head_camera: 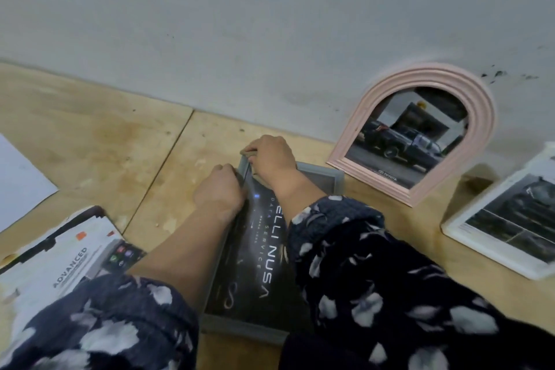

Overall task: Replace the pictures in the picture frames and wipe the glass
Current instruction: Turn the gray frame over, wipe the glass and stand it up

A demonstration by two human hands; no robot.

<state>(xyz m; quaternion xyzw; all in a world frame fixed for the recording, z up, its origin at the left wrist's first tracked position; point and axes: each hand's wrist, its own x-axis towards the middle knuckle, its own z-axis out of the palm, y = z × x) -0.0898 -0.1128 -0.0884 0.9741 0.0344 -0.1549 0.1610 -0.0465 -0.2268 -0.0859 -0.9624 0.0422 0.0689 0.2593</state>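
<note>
While the grey frame [244,329] lies flat on the tabletop [90,141] right in front of me, between my forearms, the dark print [258,255] reading "NUSA" sits inside it, and both hands crowd its far left corner. My left hand [219,189] is curled over the left rail there; my right hand [271,156] pinches the corner edge, fingers [250,151] bunched tight on it. Risks as I judge them: tugging that corner could crease or tear the print, or twist the rail loose if the joint is weak. Can't tell if glass is in place; if so, pressing near the corner could crack it or leave smudges. Pink arched frame [486,117] leans on the wall just beside, so a jerk of my right elbow might knock it over. White frame [450,227] and manual [69,261] lie further out.
</note>
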